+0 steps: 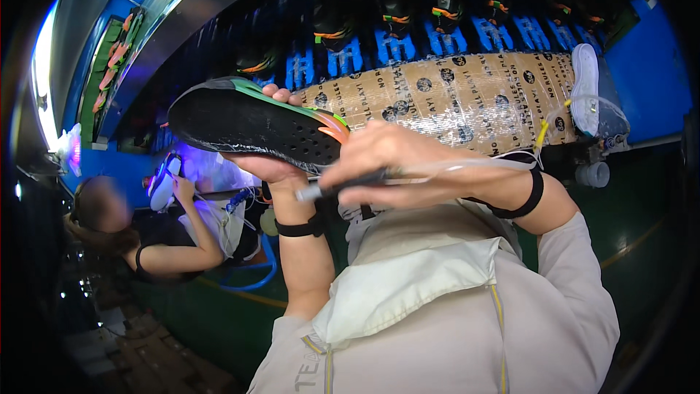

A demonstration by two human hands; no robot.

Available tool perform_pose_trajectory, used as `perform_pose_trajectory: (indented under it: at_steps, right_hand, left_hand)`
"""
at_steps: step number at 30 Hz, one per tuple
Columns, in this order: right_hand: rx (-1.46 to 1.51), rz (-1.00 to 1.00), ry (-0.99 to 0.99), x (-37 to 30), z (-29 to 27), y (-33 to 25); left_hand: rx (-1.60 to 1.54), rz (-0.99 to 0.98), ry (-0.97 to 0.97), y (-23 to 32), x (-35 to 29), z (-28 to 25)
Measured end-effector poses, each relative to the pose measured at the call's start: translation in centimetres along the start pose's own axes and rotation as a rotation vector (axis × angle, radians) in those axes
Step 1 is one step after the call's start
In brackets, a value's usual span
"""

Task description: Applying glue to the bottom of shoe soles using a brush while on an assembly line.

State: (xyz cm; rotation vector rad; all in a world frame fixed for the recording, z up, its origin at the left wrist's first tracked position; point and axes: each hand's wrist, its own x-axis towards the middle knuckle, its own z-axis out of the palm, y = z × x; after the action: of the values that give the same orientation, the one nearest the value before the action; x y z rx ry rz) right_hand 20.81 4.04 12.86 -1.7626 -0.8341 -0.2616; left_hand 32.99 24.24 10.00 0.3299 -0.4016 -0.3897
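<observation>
My left hand (264, 168) grips a shoe upper (248, 124), with the palm under it and fingertips curled over the far edge. The upper's black underside faces me, and small holes dot it toward the heel. Green and orange show along its far side. Close to the heel end, my right hand (390, 153) is closed on a dark-handled, pen-like tool (364, 181) with a pale, blurred tip. The tip points left, beside my left wrist. A clear tube (467, 166) runs from the tool along my right forearm.
Printed brown cardboard under clear wrap (445, 102) covers the ledge ahead. A white shoe sole (585, 87) stands at its right end. Beyond, blue holders (397, 45) carry dark shoe uppers. At left, a co-worker's hand (184, 190) is at a white sole, near a blue hose (266, 270).
</observation>
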Motion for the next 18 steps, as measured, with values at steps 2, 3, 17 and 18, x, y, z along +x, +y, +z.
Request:
perform_pose_trajectory:
  at_steps: [2,3,17,18]
  right_hand:
    - [-0.204,0.083,0.136,0.2,-0.5,-0.5]
    - [-0.279,0.073,0.036,0.4,-0.4,-0.3]
    - [-0.035,0.131,-0.121,2.0,-3.5,-1.1]
    - [-0.123,0.139,-0.124,2.1,-3.4,-1.0]
  left_hand:
    - [0.045,0.031,0.012,0.3,0.5,0.2]
    - [0.082,0.038,0.033,0.6,0.7,0.5]
    - [0.31,-0.272,-0.214,2.3,3.8,1.9]
    - [0.366,-0.287,-0.212,2.3,4.1,2.3]
